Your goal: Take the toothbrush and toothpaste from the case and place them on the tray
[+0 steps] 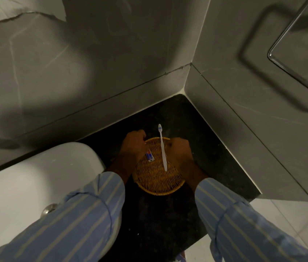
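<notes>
A round woven wicker tray (157,183) sits on the dark stone counter. My left hand (133,146) is closed on a small toothpaste tube (149,156), whose white, red and blue end pokes out over the tray's left part. A white toothbrush (162,146) runs over the tray, its blue-bristled head pointing away past the far rim, with my right hand (179,154) closed beside its handle at the tray's right edge. No case is in sight.
A white washbasin (36,178) with a metal drain fitting (49,208) lies to the left. Grey marble walls meet in the corner (185,91) behind the tray. The dark counter (215,157) ends at the right against pale floor tiles (281,214).
</notes>
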Demonstrator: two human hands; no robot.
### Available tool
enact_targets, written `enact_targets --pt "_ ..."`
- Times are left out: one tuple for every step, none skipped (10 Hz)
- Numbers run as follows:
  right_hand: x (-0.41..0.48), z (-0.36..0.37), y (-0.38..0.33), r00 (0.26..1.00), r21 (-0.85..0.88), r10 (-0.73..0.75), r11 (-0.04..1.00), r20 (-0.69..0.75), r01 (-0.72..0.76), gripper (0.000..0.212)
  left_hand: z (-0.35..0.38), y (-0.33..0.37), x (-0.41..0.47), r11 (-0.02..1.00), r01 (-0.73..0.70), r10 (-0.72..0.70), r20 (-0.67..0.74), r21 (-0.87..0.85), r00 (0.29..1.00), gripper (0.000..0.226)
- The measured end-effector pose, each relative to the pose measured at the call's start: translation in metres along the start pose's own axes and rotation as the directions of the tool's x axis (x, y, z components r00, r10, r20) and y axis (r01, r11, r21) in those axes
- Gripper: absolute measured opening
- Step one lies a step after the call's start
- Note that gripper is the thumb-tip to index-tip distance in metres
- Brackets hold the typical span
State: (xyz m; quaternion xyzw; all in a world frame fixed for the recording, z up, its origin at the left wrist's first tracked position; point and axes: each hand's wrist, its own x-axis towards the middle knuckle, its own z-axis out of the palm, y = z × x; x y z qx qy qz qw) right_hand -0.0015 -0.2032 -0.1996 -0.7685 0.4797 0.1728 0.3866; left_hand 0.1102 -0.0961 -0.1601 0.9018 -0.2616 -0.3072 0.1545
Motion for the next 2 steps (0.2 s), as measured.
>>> enact_targets --pt "-0.044 -0.043 -0.006 0.967 0.150 -0.204 0.962 -0.155 0.227 0.017 -0.008 0.002 -0.018 0.987 -0.101 0.109 -0.062 0.125 0.992 0.054" --pt "-0.086 -0.083 -0.010 0.875 0.357 -0.370 0.808 -0.312 0.469 0.020 -0.016 0.005 -0.034 0.969 -0.155 0.175 -0.093 0.190 0.980 0.055"
